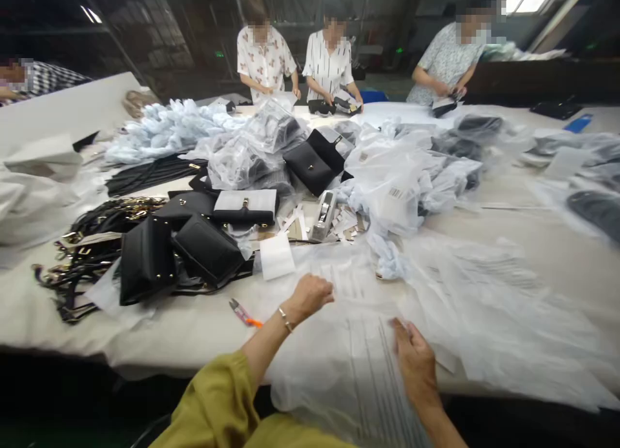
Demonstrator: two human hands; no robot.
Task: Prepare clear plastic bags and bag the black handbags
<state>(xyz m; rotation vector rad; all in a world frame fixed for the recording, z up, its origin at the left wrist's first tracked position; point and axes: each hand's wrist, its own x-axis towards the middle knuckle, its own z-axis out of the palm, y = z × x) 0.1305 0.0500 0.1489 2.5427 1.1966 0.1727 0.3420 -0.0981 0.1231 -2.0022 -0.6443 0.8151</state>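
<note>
A clear plastic bag (361, 364) printed with lines of text lies in front of me and hangs over the table's near edge. Over its upper part, my left hand (307, 297) is closed in a fist; what its fingers hold, if anything, is hidden. At the bag's right side, my right hand (417, 364) has thumb and fingers pinched on the plastic. Nippers (239, 311) with an orange handle lie left of my left wrist. More flat plastic bags (498, 299) are spread right of my right hand.
Black handbags (148, 261) and straps with gold clasps (80, 267) lie at left. A white card (277, 256), paper scraps, a tagging tool (323, 215) and wrapped bags (387, 177) fill the middle. Several people (332, 61) work across the table.
</note>
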